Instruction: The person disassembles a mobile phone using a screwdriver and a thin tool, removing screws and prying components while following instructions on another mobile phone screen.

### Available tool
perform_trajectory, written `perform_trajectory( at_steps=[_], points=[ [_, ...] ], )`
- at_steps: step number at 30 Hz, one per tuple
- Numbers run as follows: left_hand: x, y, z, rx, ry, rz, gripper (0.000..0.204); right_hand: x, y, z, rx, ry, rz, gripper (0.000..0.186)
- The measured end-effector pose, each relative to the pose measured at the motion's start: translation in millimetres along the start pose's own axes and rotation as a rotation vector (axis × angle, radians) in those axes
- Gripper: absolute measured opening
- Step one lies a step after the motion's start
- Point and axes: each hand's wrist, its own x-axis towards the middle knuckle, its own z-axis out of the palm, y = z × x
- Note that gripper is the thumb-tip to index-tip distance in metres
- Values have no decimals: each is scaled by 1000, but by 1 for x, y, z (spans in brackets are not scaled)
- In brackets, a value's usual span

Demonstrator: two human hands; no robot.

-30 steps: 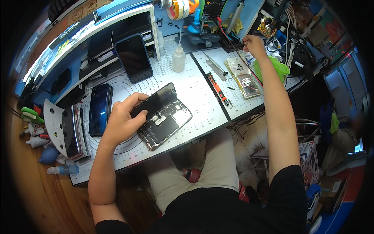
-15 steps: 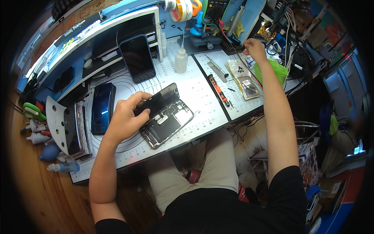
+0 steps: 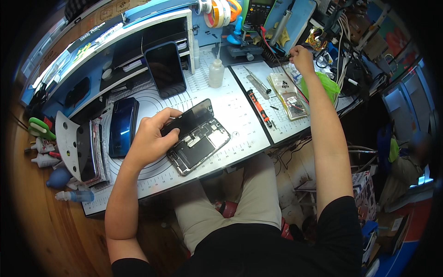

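Observation:
An opened smartphone (image 3: 198, 150) lies slanted on the white ruled mat (image 3: 244, 122), its battery and circuit parts facing up. My left hand (image 3: 154, 136) grips the dark screen panel (image 3: 196, 116) between thumb and fingers, holding it tilted up along the phone's far side. Farther off to the right, my right hand (image 3: 302, 60) is raised by a dark rack and cables, fingers curled together. Whatever they hold, if anything, is too small to make out. Below that hand are a green plastic bag (image 3: 325, 88) and clear packets (image 3: 288, 97). A red-and-black screwdriver (image 3: 260, 107) lies left of the packets.
A dropper bottle (image 3: 216, 74) stands behind the opened phone. A large dark phone (image 3: 166, 71) leans upright against the shelf; a blue phone (image 3: 123, 127) lies at left. Tape rolls (image 3: 218, 13) and a multimeter (image 3: 256, 14) are at the back. Cables (image 3: 341, 41) crowd the right.
The view has shifted slightly. My left hand keeps its grip on the screen panel, and my right hand stays by the rack with its fingers a little more curled.

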Motion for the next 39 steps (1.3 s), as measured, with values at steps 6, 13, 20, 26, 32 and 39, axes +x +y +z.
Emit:
perform_trajectory(
  at_steps=[6,13,20,26,32,39],
  points=[
    [-5,-7,1,13,71,74,27,-43,-104,-35,363,148,65,18],
    [-4,-7,1,26,57,15,28,-217,-172,-103,593,-96,181,8],
    [-1,-16,3,32,82,73,31,-303,-180,-86,359,142,-87,12],
    [0,-19,4,22,89,106,31,-299,-178,-68,318,225,-204,19],
    [-1,-19,0,88,58,72,30,-302,-177,-63,326,243,-190,20],
    [-2,-16,4,-2,78,84,30,-301,-178,-60,295,278,-261,21]
  ],
)
